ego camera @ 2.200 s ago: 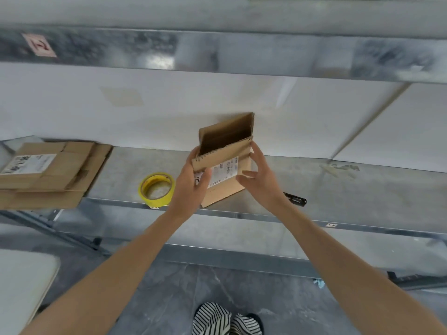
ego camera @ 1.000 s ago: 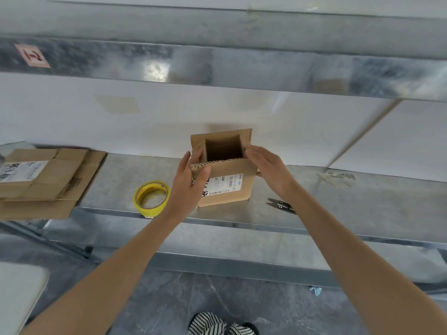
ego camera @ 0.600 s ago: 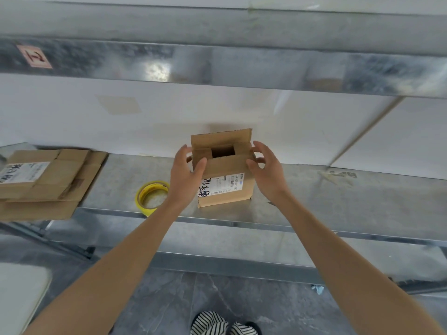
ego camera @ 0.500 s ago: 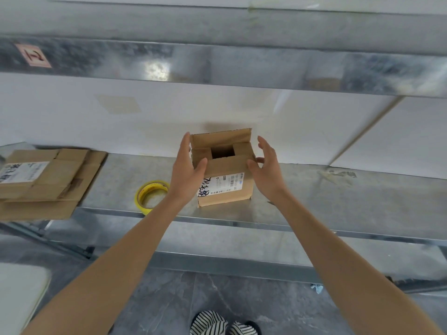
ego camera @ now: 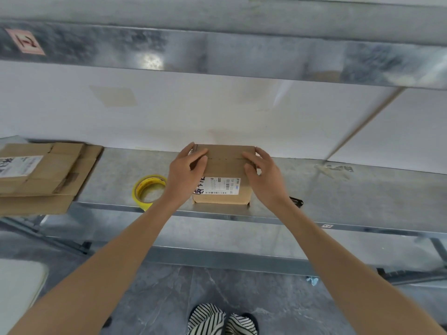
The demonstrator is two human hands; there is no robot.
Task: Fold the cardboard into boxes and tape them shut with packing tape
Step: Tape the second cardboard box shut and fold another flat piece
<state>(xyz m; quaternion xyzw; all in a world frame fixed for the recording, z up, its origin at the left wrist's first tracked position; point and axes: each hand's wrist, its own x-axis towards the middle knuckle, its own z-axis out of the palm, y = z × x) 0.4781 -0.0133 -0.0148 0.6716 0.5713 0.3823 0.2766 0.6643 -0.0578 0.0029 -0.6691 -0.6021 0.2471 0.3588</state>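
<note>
Left hand (ego camera: 186,170) and right hand (ego camera: 265,176) press spread fingers onto the box (ego camera: 225,165) flaps; light, springy cardboard, probably best gripped at its corners.

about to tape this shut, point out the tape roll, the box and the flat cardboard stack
tape roll (ego camera: 137,193), head view, left side of yellow ring
box (ego camera: 225,166), head view, near top flap
flat cardboard stack (ego camera: 48,175), head view, top sheet

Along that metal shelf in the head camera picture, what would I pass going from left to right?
flattened cardboard stack → yellow tape roll → left hand → box → right hand → small black tool, partly hidden behind the right wrist.
</note>
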